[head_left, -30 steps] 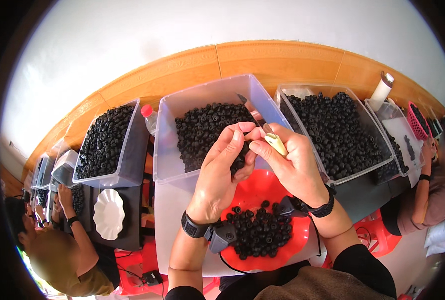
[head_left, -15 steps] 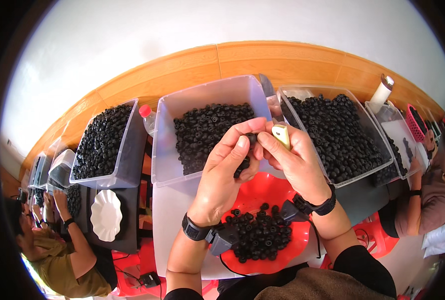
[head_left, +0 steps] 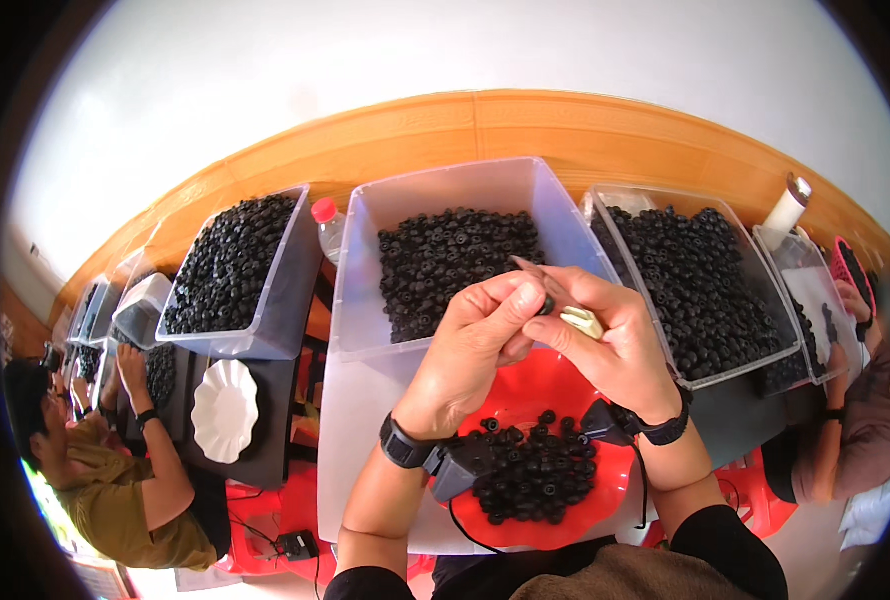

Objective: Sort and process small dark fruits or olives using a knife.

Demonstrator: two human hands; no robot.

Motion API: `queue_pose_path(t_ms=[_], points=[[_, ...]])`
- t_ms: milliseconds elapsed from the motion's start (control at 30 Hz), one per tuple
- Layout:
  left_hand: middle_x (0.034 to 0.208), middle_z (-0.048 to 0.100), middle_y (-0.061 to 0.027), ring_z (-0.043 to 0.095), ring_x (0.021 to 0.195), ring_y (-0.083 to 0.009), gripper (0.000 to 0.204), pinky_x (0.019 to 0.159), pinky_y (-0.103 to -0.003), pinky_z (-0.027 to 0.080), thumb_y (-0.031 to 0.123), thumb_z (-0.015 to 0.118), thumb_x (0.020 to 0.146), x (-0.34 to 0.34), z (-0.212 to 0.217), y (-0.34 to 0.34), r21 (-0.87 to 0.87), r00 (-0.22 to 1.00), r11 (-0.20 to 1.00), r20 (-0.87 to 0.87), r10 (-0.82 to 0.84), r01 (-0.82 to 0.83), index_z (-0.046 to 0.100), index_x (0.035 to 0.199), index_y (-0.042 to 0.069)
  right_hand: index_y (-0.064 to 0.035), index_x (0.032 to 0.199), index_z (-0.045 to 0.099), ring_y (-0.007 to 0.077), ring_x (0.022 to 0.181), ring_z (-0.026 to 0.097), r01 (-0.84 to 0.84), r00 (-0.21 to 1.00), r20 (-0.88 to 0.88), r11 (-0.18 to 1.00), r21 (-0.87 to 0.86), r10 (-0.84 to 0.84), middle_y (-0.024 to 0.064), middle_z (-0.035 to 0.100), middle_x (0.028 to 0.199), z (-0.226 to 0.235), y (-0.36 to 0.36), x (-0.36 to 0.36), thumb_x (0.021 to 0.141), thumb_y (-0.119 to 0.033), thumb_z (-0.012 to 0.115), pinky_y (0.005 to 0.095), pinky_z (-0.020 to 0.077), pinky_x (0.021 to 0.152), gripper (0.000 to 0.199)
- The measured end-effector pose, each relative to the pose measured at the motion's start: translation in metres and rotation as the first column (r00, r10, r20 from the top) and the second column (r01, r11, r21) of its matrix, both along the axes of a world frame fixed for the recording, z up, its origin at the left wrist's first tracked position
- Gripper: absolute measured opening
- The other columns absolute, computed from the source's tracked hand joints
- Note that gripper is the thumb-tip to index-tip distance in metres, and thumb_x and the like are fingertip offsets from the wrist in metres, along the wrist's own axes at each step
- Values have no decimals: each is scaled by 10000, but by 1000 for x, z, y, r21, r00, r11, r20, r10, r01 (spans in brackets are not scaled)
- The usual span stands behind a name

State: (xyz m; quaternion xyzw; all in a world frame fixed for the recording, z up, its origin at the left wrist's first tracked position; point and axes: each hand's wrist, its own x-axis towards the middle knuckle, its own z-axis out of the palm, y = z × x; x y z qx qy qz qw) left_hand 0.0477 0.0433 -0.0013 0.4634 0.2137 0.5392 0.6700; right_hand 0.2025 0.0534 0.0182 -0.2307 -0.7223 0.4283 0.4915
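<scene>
The left hand (head_left: 487, 325) pinches a round black piece (head_left: 547, 305), the right hand (head_left: 613, 335) grips a knife (head_left: 583, 322); apparent blade work, next calling for steadiness.

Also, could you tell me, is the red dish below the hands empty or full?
Partly filled: dark round pieces lie heaped in the red dish, while bare red surface shows around them.
</scene>
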Motion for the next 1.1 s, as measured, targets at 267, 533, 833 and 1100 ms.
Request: queue_pose_path(t_ms=[267,533,833,1100], points=[[661,411,69,319,565,-32,362,491,-186,203,248,560,948,-3,3,2,-126,980,978,129,-152,169,557,1233,24,-33,1007,675,142,715,580,193,981,-82,933,304,-176,63,636,827,-15,21,7,709,8,773,259,481,647,316],[868,574,43,403,659,-29,305,550,-175,274,237,538,943,-3,3,1,-136,991,985,100,-94,107,574,1179,47,-56,1035,677,143,687,586,184,982,-7,944,275,-189,58,630,805,-4,12,7,706,-20,785,255,472,607,348],[796,504,5,340,580,-79,216,520,-214,254,299,495,968,-6,0,7,-98,988,994,149,-28,43,509,991,84,7,1102,615,62,646,490,186,977,86,978,90,-194,40,578,735,5,2,12,873,-198,681,233,431,588,314],[793,496,-14,344,585,-72,196,517,-199,257,262,461,991,-12,2,9,-23,988,1000,154,19,-16,493,1037,74,-13,1002,636,253,675,641,330,934,6,870,365,-357,117,632,768,0,5,5,825,-149,712,294,476,562,236]])
